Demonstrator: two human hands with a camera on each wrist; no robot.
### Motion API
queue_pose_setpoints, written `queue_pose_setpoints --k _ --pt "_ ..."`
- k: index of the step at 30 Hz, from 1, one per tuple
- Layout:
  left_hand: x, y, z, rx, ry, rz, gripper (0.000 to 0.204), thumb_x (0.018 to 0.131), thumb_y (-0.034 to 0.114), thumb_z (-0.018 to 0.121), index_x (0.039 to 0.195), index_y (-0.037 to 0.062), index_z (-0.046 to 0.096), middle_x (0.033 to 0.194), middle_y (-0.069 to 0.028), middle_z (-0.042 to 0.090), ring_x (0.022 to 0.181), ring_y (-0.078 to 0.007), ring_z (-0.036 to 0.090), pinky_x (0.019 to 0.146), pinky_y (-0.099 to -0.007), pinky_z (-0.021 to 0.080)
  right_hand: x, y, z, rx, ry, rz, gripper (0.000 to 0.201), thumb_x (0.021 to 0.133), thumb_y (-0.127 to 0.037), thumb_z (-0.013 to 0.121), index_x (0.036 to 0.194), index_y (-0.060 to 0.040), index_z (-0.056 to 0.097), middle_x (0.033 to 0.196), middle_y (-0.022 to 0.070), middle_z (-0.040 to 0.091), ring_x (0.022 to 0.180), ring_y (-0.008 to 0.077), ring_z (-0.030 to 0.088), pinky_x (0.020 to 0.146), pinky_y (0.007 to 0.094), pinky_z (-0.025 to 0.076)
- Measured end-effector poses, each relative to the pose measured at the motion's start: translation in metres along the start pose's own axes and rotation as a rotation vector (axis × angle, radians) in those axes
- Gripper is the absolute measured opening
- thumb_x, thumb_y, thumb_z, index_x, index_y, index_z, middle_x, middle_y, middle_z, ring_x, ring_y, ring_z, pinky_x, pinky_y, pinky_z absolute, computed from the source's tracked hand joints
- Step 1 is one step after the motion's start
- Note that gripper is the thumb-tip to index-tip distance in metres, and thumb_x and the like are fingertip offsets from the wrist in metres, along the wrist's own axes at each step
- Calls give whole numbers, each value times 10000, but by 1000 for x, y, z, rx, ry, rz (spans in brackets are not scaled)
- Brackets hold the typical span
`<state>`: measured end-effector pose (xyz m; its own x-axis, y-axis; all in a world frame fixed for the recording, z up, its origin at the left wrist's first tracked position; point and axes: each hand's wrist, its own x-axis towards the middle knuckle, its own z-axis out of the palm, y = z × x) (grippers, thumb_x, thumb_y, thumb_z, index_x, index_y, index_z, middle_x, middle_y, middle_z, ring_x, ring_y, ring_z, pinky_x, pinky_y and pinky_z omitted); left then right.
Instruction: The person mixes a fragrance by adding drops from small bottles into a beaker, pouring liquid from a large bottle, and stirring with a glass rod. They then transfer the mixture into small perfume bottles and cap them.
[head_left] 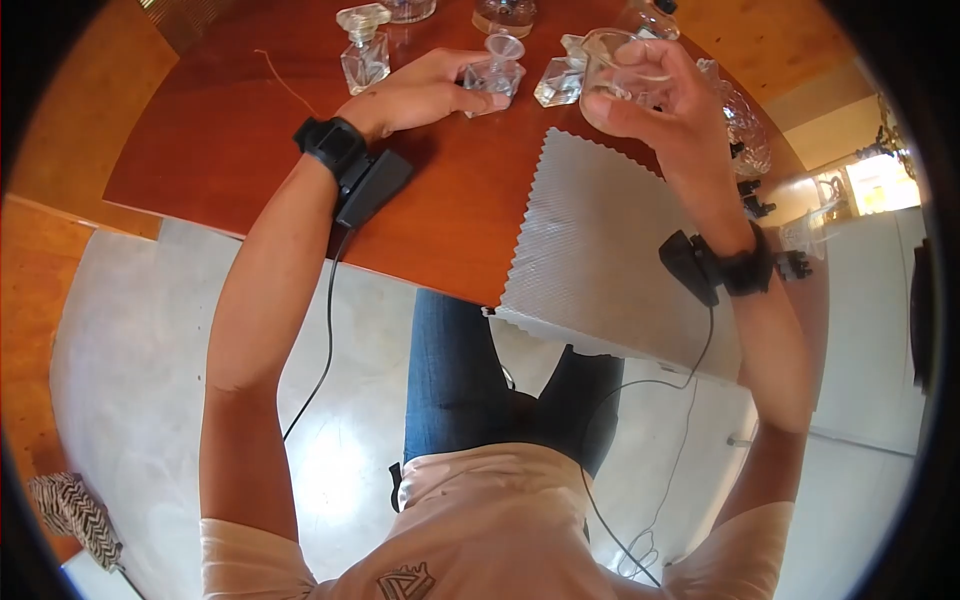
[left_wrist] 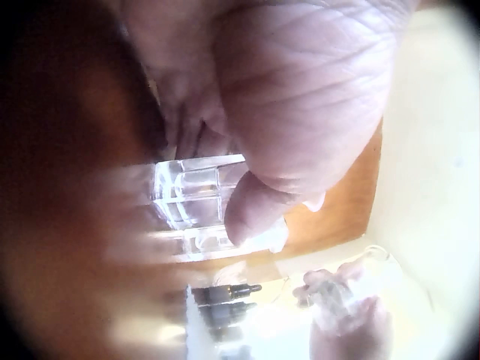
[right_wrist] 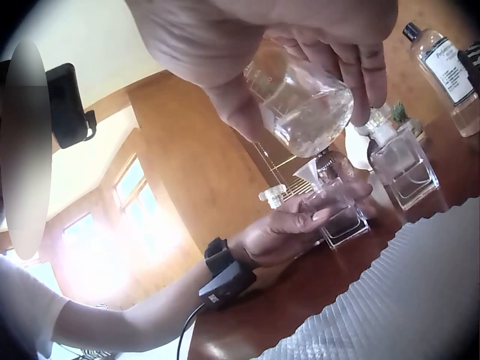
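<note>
L hand (head_left: 415, 95) pinches a small sq. glass bottle (head_left: 484, 80), thumb on one side, fingers on the other, toward the far edge of the table (head_left: 430, 220), approx. mid-width; a clear funnel (head_left: 505, 46) stands in its mouth. R hand (head_left: 675, 105) grips a glass beaker (head_left: 600, 72) w/ thumb opposite fingers, held up just R of the bottle, w/ clear liquid in it. Main risk, IMO: a quick tip of the beaker could overfill the funnel, so liquid runs down the bottle & L fingers; wet glass would then slip more easily. Funnel looks light & top-heavy, so a beaker knock might tilt it or pop it out. Beaker's wide rim also makes a stream hard to aim, esp. if the R wrist wavers. A stoppered bottle (head_left: 563, 80) sits close by, betw. the hands, so a low sweep of the beaker could clip it. The grey mat (head_left: 590, 230) overhangs the near edge, R part; if a forearm or the R wrist cable (head_left: 708, 345) drags it, things nearby might shift too. Can't tell how full the bottle is.
</note>
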<state>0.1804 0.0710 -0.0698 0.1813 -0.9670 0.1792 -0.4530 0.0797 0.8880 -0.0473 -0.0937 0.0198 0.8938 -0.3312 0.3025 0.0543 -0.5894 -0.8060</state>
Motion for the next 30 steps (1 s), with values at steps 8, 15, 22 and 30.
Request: queue_pose_setpoints --k 8,15,22,30 --pt "-2 7 3 77 64 0 413 963 284 692 1306 61 634 1116 -103 719 1019 -210 668 911 -343 506 22 -12 26 -289 -4 16 556 821 -249 808 1278 -12 598 1059 123 720 947 143 697 832 270 546" --pt "-1 4 5 118 82 -16 419 940 352 698 1273 98 666 1067 -136 723 1015 -290 665 931 -400 485 29 -12 33 -391 -37 76 572 808 -252 817 1276 -6 601 1047 138 721 880 157 715 770 258 560" --pt "-5 11 4 141 79 -41 429 935 358 698 1277 100 668 1065 -132 722 1013 -285 663 922 -396 486 35 -15 32 -429 -49 98 551 791 -231 818 1247 -7 603 1012 132 709 875 150 705 748 261 556" --pt "-8 17 4 131 100 -64 480 939 388 705 1319 98 657 1123 -147 724 1068 -292 666 962 -405 486 38 -26 32 -624 -40 21 511 742 -206 819 1187 -39 631 986 103 699 886 194 681 777 317 532"
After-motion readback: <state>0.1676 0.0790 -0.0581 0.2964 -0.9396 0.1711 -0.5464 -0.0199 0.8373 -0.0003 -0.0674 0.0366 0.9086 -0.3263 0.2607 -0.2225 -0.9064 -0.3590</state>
